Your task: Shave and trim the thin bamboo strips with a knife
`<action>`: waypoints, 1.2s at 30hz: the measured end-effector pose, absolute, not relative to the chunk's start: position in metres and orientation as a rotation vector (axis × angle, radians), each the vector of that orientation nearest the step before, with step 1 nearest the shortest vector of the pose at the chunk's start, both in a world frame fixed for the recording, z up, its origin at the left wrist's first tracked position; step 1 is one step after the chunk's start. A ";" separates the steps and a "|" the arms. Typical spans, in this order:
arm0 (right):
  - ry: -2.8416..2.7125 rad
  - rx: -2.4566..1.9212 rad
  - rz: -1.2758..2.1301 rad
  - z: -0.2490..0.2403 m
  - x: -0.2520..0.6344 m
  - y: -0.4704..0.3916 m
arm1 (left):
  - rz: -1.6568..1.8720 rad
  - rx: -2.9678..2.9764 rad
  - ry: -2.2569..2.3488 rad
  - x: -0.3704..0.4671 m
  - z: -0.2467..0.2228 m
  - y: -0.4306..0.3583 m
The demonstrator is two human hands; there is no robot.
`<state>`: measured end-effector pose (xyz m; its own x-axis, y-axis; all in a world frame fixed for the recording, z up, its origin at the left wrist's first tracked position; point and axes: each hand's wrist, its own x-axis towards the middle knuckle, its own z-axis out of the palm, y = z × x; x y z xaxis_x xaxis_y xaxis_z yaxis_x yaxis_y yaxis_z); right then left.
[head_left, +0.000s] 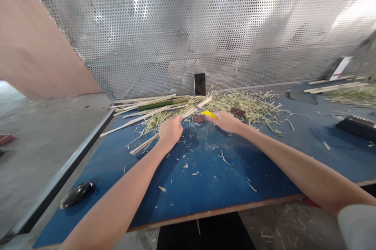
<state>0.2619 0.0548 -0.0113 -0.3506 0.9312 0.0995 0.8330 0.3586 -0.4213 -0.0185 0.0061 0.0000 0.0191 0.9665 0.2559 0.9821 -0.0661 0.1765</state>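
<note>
My left hand (171, 132) is closed around a pale bamboo strip (196, 108), which slants from the lower left up toward the heap of shavings. In my right hand (225, 121) is a utility knife (210, 114) with a yellow handle. Its blade points left and lies at the strip, just beyond my left hand; whether it cuts in cannot be made out. Under and behind the strip spreads a heap of thin shavings (249, 105). Two small dark brown pieces (199, 118) lie close to the knife. A green bamboo piece (160, 104) rests behind my left hand among pale strips (138, 119).
A phone (200, 84) leans upright against a perforated metal screen (164, 27) along the back. On the blue table (205, 187) lie scattered chips, a dark glossy oval object (77, 195) at front left, and a black device (357, 126) at right. More strips and shavings (352, 93) lie far right.
</note>
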 end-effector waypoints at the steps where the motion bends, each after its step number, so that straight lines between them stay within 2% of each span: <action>1: -2.310 -1.550 0.441 -0.010 0.260 0.053 | -0.482 -2.204 -2.111 -0.018 0.000 0.006; 5: -2.306 -1.572 0.462 -0.003 0.261 0.052 | -0.521 -2.185 -2.087 -0.017 0.000 0.004; 12: -2.281 -1.557 0.297 -0.001 0.269 0.062 | -0.571 -2.196 -2.017 -0.016 -0.002 0.005; 19: -1.911 -1.877 0.257 -0.006 0.317 0.099 | -0.608 -2.191 -2.005 -0.017 0.006 -0.003; 23: -1.839 -1.875 0.182 -0.009 0.326 0.103 | -0.674 -2.267 -1.888 -0.016 0.006 -0.010; 36: -1.837 -1.895 0.011 -0.016 0.309 0.091 | -0.414 -2.340 -1.994 -0.018 0.002 0.002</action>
<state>0.3088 0.0908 -0.0164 0.0911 0.9397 0.3296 0.9356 0.0326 -0.3515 -0.0177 0.0019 0.0024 0.1384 0.9641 0.2266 0.9746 -0.1732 0.1417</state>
